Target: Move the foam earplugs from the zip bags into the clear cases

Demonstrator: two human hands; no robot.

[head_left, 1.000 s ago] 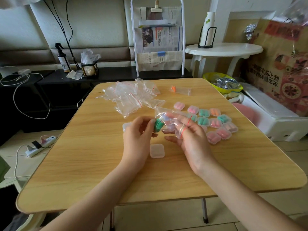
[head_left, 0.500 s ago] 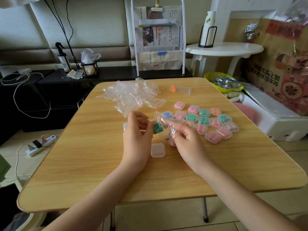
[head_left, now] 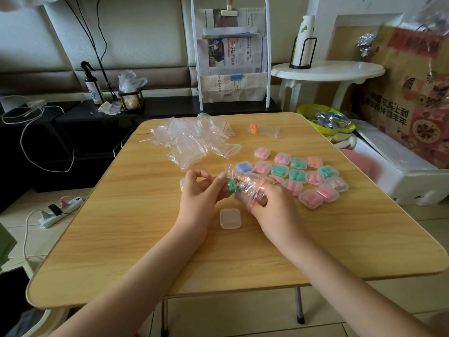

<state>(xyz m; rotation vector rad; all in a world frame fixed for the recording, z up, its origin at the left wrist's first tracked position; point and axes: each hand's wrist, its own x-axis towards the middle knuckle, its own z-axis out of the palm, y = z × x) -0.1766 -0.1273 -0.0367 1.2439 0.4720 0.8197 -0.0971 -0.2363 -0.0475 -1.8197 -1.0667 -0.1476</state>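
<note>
Left hand pinched green earplugs at the zip bag the right hand gripped, mid-worktop. Filled cases lay toward the right edge; one empty case and one bagged orange pair remained.

Thin glossy plastic and soft foam on a matt wood-grain surface.

The zip bags are clear, crinkled film with a shine; the small cases are smooth, frosted-clear plastic. Green earplugs look matt and spongy. The folding legs below are bare metal.
</note>
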